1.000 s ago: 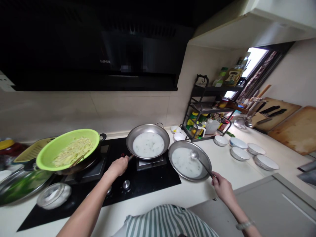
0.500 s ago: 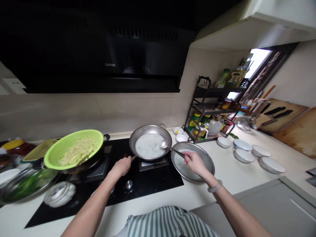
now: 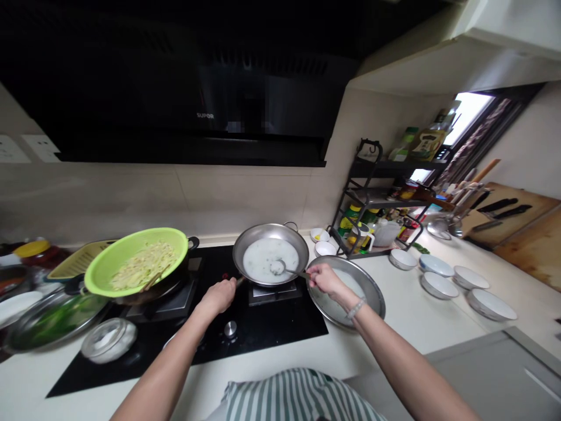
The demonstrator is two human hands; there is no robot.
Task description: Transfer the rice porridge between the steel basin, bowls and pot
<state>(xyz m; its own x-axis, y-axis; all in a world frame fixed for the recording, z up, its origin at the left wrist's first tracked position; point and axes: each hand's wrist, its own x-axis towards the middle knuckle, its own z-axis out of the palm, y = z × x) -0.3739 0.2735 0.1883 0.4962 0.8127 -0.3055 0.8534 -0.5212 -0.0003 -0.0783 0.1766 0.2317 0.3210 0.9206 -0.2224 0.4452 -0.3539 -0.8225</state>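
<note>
My left hand [image 3: 221, 294] is closed around the handle of a steel wok [image 3: 239, 248], which sits on the right burner. White soup [image 3: 258, 263] with small green bits fills its bottom. In my right hand [image 3: 324, 278] is a metal ladle [image 3: 277, 267], its bowl dipped into the soup near the wok's front right. Under my right wrist stands a second steel pan [image 3: 377, 286] on the counter, with more of the white liquid in it; my hand and forearm hide part of it.
A lime-green basin [image 3: 99, 275] of pale shreds rests over a pot on the left burner. A glass jar [image 3: 109, 340] and a lidded pan [image 3: 55, 324] of greens are at left. Several bowls [image 3: 439, 285] and a spice rack [image 3: 372, 204] stand right; a range hood [image 3: 197, 140] hangs above.
My right hand has carried the ladle leftward from the second pan into the wok's soup. My left hand keeps hold of the wok handle. The view has shifted slightly left.
</note>
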